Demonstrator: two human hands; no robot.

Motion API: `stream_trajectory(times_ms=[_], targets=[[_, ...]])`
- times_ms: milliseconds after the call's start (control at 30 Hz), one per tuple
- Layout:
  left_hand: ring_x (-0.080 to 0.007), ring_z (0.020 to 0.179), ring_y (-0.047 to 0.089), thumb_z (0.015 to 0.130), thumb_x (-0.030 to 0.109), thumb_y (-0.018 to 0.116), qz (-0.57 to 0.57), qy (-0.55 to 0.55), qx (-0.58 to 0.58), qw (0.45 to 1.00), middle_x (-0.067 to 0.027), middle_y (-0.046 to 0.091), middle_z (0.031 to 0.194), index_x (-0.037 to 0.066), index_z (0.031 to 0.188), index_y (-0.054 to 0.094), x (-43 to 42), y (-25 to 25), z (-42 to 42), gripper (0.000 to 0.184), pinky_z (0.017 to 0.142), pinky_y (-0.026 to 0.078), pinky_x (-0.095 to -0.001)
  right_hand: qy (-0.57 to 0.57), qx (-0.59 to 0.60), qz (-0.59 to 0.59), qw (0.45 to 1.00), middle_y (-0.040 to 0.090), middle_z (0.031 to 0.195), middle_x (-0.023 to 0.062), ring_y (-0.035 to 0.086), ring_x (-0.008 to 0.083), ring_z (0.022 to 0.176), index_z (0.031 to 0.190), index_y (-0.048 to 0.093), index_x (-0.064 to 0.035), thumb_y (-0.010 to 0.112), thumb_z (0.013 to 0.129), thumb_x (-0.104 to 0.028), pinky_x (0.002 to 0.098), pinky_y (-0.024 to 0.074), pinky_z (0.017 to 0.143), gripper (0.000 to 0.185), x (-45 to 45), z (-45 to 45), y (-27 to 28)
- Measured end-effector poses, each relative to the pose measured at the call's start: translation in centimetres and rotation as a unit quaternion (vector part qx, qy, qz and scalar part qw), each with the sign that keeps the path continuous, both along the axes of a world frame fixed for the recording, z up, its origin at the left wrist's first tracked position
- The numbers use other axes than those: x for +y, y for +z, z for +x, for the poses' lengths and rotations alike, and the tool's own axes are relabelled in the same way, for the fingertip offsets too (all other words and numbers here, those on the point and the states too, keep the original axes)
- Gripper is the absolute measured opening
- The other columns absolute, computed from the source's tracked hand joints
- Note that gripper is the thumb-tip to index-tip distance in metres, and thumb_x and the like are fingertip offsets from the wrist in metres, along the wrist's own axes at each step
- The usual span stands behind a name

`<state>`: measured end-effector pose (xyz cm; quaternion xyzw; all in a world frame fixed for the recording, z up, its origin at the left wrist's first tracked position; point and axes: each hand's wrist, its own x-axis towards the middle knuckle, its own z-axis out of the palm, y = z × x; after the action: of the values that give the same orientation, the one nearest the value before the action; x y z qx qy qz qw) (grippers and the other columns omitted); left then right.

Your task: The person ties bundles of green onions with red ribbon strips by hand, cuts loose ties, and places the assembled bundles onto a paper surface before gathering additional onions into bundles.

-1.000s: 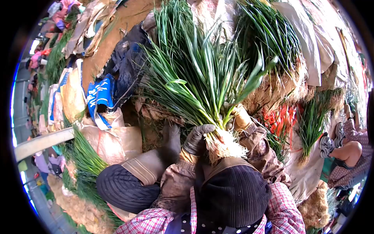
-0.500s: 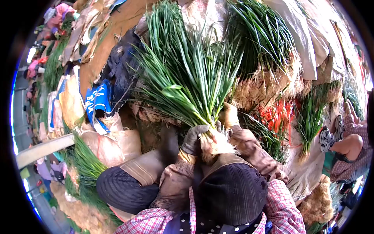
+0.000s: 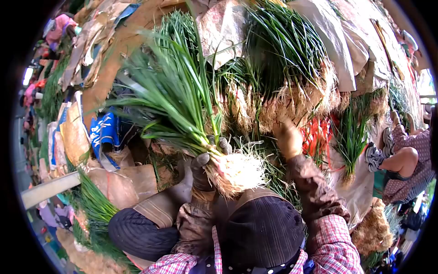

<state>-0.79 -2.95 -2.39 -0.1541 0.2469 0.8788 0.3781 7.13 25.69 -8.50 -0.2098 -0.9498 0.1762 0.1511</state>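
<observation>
A thick bunch of long green stalks with pale roots is held in my gloved left hand, its fingers wrapped round the base just above the roots. The leaves fan out to the upper left and are partly blurred. Apart from the bunch, my right hand is stretched forward, close to the roots of a large pile of similar green plants. Motion blur smears its fingers, so their pose and anything between them cannot be made out. Red strings lie just right of that hand.
A smaller green bunch lies on pale sacking at the right, near a seated person's legs. More green stalks and a blue printed bag are at the left. Other people sit at the far left.
My right hand has let go of the bunch and moved right and forward. My left hand has shifted left with the bunch, whose leaves now tilt further left.
</observation>
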Motion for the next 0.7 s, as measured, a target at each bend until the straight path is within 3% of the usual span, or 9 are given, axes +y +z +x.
stream_trajectory(times_ms=[100,200,233,367,433,567,600,633,700], targets=[[-0.0292,0.059,0.06,0.078,0.025,0.059,-0.008,-0.01,-0.01,1.0,-0.0182,0.06,0.069,-0.01,0.085,0.058,0.4,-0.2,0.4,0.035,0.06,0.056,-0.0388,-0.137,-0.203,0.104,0.964,0.063,0.066,0.0069,0.06,0.0197,0.054,0.108,0.056,-0.0133,0.06,0.088,-0.031,0.0343,0.05,0.049,0.027,3.7,-6.5,5.5],[-0.0296,0.062,0.062,0.081,0.024,0.058,-0.012,-0.03,0.063,0.997,-0.0205,0.062,0.072,-0.011,0.082,0.058,0.5,-1.2,0.1,0.035,0.063,0.056,-0.0384,-0.062,-0.128,0.048,0.989,0.067,0.075,0.0079,0.062,0.0199,0.059,0.082,0.065,-0.0081,0.064,0.086,-0.028,0.0326,0.052,0.059,0.02,7.3,-5.8,-1.4],[-0.0304,0.066,0.064,0.082,0.023,0.057,0.085,-0.065,0.058,0.993,-0.022,0.063,0.076,-0.011,0.081,0.059,1.1,-0.6,-0.6,0.034,0.066,0.056,-0.0385,-0.125,-0.147,-0.076,0.978,0.067,0.074,0.009,0.062,0.0178,0.06,0.082,0.064,-0.0069,0.068,0.082,-0.025,0.0304,0.052,0.059,0.019,4.3,-6.9,3.1],[-0.0269,0.07,0.065,0.082,0.026,0.056,-0.003,-0.054,0.058,0.997,-0.0184,0.065,0.078,-0.011,0.086,0.063,3.0,0.7,0.4,0.037,0.07,0.054,-0.0339,0.01,-0.076,-0.191,0.979,0.067,0.074,0.0078,0.063,0.0162,0.062,0.078,0.062,-0.0073,0.068,0.08,-0.016,0.0286,0.0527,0.06,0.011,-3.9,-3.0,8.3],[-0.0276,0.068,0.064,0.081,0.026,0.056,-0.111,-0.178,0.066,0.976,-0.0176,0.065,0.077,-0.01,0.083,0.063,1.7,-0.7,-0.4,0.037,0.07,0.054,-0.0332,0.126,-0.055,-0.202,0.97,0.065,0.074,0.0116,0.063,0.0281,0.063,0.088,0.062,-0.0092,0.061,0.081,-0.014,0.0375,0.0494,0.054,0.009,-6.5,-1.0,7.8],[-0.029,0.092,0.059,0.077,0.024,0.062,0.029,-0.029,0.02,0.999,-0.0183,0.061,0.097,-0.003,0.112,0.049,3.5,1.1,0.3,0.046,0.085,0.048,-0.0378,0.238,-0.327,-0.105,0.908,0.065,0.084,0.0152,0.064,0.0313,0.071,0.104,0.059,-0.0098,0.052,0.083,-0.007,0.0395,0.0513,0.063,0.022,-7.8,-0.2,7.2],[-0.0295,0.092,0.059,0.077,0.023,0.062,0.04,-0.011,0.016,0.999,-0.0185,0.061,0.096,-0.003,0.111,0.049,3.8,1.5,0.5,0.045,0.085,0.048,-0.0383,0.272,-0.183,-0.188,0.926,0.064,0.086,0.0194,0.063,0.0348,0.076,0.11,0.057,-0.0061,0.052,0.084,-0.008,0.0414,0.0517,0.067,0.027,-6.6,0.3,6.8],[-0.03,0.092,0.059,0.077,0.022,0.062,0.05,0.007,0.013,0.999,-0.0186,0.061,0.095,-0.003,0.111,0.049,4.1,2.3,0.6,0.044,0.084,0.049,-0.0388,0.236,-0.264,-0.266,0.896,0.064,0.096,0.022,0.064,0.0324,0.087,0.115,0.055,-0.0033,0.053,0.087,-0.015,0.0401,0.0517,0.075,0.031,-6.1,-1.1,8.0],[-0.03,0.09,0.059,0.076,0.022,0.062,0.057,0.005,0.014,0.998,-0.0188,0.061,0.092,-0.003,0.11,0.049,3.8,2.6,0.5,0.044,0.082,0.049,-0.039,0.171,-0.135,-0.504,0.836,0.063,0.106,0.0207,0.062,0.0275,0.098,0.118,0.054,-0.0021,0.056,0.089,-0.027,0.0382,0.0494,0.084,0.039,-5.4,-2.5,6.7]])
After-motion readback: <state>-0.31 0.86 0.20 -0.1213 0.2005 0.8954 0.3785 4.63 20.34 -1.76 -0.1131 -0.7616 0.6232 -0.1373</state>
